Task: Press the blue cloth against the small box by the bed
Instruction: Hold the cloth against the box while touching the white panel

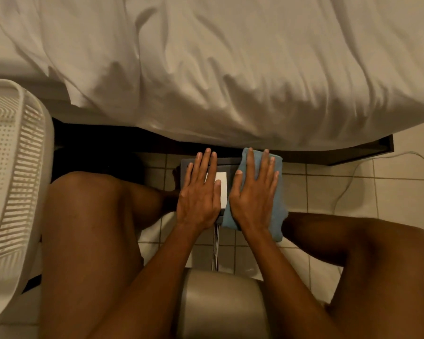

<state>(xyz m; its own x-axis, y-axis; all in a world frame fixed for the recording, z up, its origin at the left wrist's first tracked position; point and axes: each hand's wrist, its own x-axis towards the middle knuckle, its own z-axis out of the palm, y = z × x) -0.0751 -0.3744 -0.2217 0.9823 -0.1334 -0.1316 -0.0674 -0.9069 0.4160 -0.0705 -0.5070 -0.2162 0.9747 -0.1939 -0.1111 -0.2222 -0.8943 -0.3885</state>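
A small dark box point(227, 162) with a white label point(222, 189) sits on the tiled floor just in front of the bed point(230, 69). My left hand point(200, 192) lies flat on the box's top, fingers spread, holding nothing. A folded blue cloth point(278, 211) covers the box's right side and hangs down past it. My right hand point(255, 194) rests flat on the cloth, palm down, fingers spread and pointing toward the bed. The box's right edge is hidden under the cloth.
A white perforated laundry basket point(15, 167) stands at the left. My bare knees flank the box, left point(88, 216) and right point(365, 253). A grey seat point(223, 302) with a metal leg is below the box. A thin cable point(353, 177) runs over the tiles at right.
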